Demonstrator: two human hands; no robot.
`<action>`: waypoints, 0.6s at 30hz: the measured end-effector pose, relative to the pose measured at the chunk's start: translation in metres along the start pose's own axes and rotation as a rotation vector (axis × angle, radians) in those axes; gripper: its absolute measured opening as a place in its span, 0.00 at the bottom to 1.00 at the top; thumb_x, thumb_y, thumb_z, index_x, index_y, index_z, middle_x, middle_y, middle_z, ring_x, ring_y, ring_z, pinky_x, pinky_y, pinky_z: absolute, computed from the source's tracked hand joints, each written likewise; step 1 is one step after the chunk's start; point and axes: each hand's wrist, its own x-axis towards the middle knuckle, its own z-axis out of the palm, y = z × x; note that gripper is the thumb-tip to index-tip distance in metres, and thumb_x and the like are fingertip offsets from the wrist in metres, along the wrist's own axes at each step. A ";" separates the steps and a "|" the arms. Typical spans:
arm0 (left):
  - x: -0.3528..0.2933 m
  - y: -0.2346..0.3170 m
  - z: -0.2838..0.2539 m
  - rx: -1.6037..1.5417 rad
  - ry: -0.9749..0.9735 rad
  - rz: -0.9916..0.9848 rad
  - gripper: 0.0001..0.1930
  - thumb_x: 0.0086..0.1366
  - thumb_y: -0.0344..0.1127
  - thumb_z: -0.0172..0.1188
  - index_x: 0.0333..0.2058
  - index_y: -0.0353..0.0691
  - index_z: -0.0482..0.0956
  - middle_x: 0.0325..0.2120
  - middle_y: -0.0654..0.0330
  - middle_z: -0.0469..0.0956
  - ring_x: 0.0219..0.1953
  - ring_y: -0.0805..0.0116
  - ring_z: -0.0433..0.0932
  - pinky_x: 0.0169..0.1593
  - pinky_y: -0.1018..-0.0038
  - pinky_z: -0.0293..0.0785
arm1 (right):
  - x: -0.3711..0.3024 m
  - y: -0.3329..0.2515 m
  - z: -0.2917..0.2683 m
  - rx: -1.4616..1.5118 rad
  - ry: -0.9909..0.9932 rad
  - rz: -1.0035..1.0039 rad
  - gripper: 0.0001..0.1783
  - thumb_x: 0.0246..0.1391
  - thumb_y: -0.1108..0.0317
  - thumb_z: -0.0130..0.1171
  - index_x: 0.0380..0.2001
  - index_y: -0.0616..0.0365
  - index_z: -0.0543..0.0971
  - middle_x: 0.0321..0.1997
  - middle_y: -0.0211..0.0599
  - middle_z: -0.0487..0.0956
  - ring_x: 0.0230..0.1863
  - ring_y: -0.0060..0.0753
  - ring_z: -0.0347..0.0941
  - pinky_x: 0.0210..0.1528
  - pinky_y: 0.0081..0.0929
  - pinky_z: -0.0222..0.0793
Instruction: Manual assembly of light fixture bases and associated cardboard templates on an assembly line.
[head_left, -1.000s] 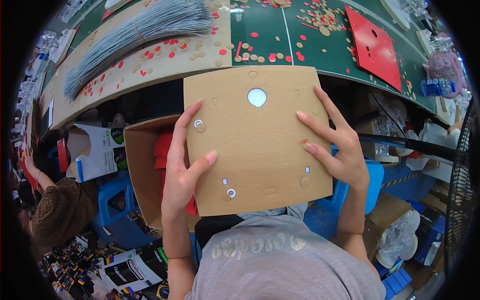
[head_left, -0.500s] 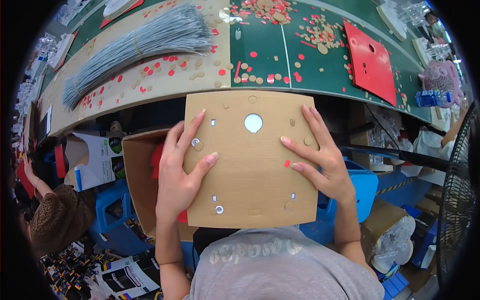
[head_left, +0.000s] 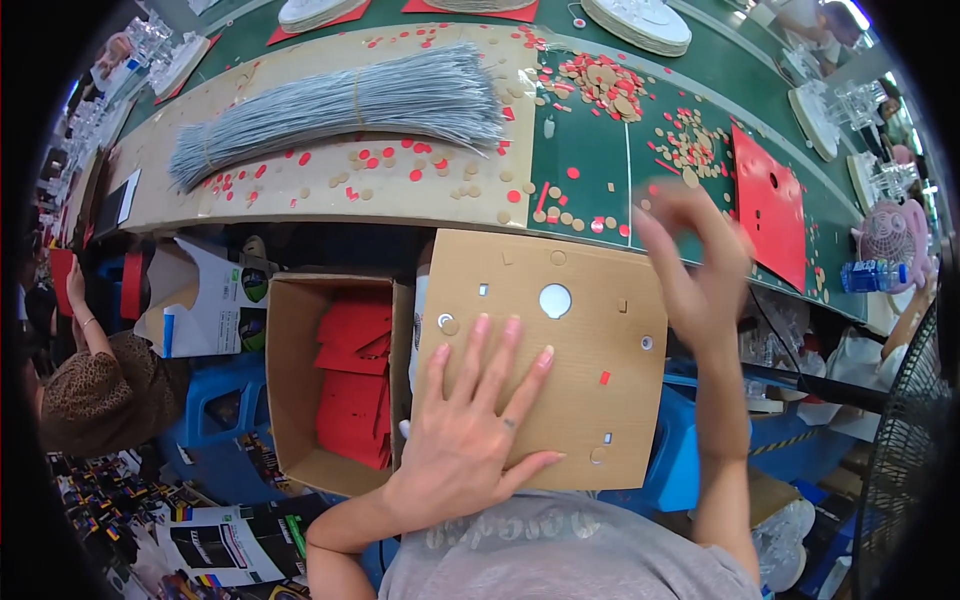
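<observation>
My right hand [head_left: 700,255] has let go of the punched cardboard sheet [head_left: 575,350] and lifts, blurred, fingers loosely open, holding nothing. My left hand [head_left: 470,430] stays spread flat on it, pinning the sheet over my lap, below the table edge [head_left: 300,215].

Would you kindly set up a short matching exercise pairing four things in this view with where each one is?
Things:
1. bundle of grey wires
2. red sheets
3. left hand
4. red panel

Places:
A. inside the open carton
B. flat on the brown punched board
C. on the green mat at the right
D. on the tan sheet across the bench

Pairs: 1-D, 2-A, 3-B, 4-C
</observation>
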 end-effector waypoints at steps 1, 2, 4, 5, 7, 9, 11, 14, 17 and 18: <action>-0.002 -0.002 0.000 0.006 0.002 -0.008 0.41 0.65 0.61 0.58 0.71 0.43 0.63 0.72 0.37 0.51 0.74 0.34 0.48 0.70 0.39 0.45 | 0.032 0.005 0.020 0.046 -0.174 0.014 0.12 0.56 0.71 0.67 0.43 0.62 0.81 0.31 0.33 0.82 0.33 0.23 0.78 0.37 0.21 0.71; -0.001 -0.001 0.000 0.022 -0.003 0.009 0.42 0.66 0.61 0.57 0.71 0.42 0.62 0.72 0.40 0.52 0.74 0.37 0.49 0.69 0.39 0.46 | 0.058 0.016 0.040 0.066 -0.244 -0.076 0.14 0.57 0.67 0.67 0.45 0.61 0.81 0.34 0.35 0.83 0.37 0.25 0.81 0.40 0.23 0.73; 0.003 0.002 -0.001 0.049 -0.006 0.040 0.42 0.66 0.61 0.57 0.71 0.40 0.62 0.73 0.43 0.53 0.75 0.40 0.49 0.69 0.39 0.47 | 0.102 0.050 0.082 -0.086 -0.278 -0.177 0.18 0.58 0.64 0.66 0.49 0.60 0.81 0.39 0.39 0.85 0.43 0.29 0.82 0.42 0.24 0.75; 0.004 0.003 0.000 0.033 0.007 0.050 0.42 0.66 0.61 0.57 0.71 0.40 0.61 0.73 0.44 0.53 0.75 0.41 0.50 0.69 0.38 0.47 | 0.118 0.059 0.100 -0.145 -0.259 -0.155 0.18 0.58 0.62 0.66 0.48 0.59 0.83 0.37 0.39 0.85 0.40 0.29 0.83 0.40 0.24 0.75; 0.008 0.002 0.001 0.026 0.031 0.059 0.42 0.66 0.61 0.57 0.71 0.40 0.61 0.73 0.45 0.53 0.75 0.42 0.50 0.69 0.38 0.46 | 0.141 0.070 0.117 -0.202 -0.230 -0.144 0.18 0.58 0.60 0.66 0.46 0.59 0.85 0.36 0.40 0.86 0.36 0.29 0.83 0.38 0.24 0.76; 0.005 0.000 0.002 0.002 0.037 0.063 0.43 0.67 0.61 0.57 0.71 0.40 0.60 0.73 0.44 0.53 0.75 0.42 0.50 0.69 0.39 0.47 | 0.152 0.067 0.129 -0.088 -0.436 0.115 0.16 0.57 0.57 0.67 0.39 0.59 0.88 0.29 0.40 0.86 0.25 0.26 0.82 0.32 0.23 0.76; 0.004 -0.001 0.002 -0.001 0.044 0.059 0.43 0.67 0.61 0.57 0.71 0.40 0.60 0.73 0.44 0.54 0.75 0.42 0.51 0.69 0.39 0.47 | 0.154 0.070 0.131 -0.028 -0.376 0.149 0.16 0.54 0.55 0.69 0.36 0.57 0.89 0.25 0.38 0.85 0.25 0.27 0.82 0.33 0.25 0.77; 0.001 -0.002 0.002 -0.007 0.050 0.062 0.43 0.67 0.61 0.57 0.71 0.40 0.60 0.72 0.43 0.54 0.74 0.42 0.51 0.69 0.40 0.47 | 0.151 0.076 0.133 0.059 -0.315 0.183 0.17 0.51 0.53 0.72 0.36 0.53 0.90 0.19 0.34 0.84 0.21 0.22 0.80 0.30 0.24 0.77; 0.002 -0.002 0.001 0.002 0.057 0.067 0.43 0.66 0.61 0.57 0.71 0.39 0.61 0.72 0.43 0.55 0.74 0.42 0.51 0.69 0.40 0.47 | 0.147 0.077 0.135 0.145 -0.245 0.211 0.16 0.56 0.55 0.68 0.40 0.54 0.90 0.29 0.38 0.87 0.23 0.22 0.81 0.29 0.21 0.74; 0.002 -0.003 0.001 0.005 0.059 0.065 0.43 0.66 0.61 0.57 0.71 0.39 0.61 0.72 0.43 0.55 0.74 0.42 0.51 0.69 0.40 0.47 | 0.147 0.073 0.136 0.179 -0.246 0.270 0.17 0.56 0.54 0.68 0.41 0.55 0.90 0.31 0.37 0.87 0.25 0.21 0.81 0.31 0.22 0.74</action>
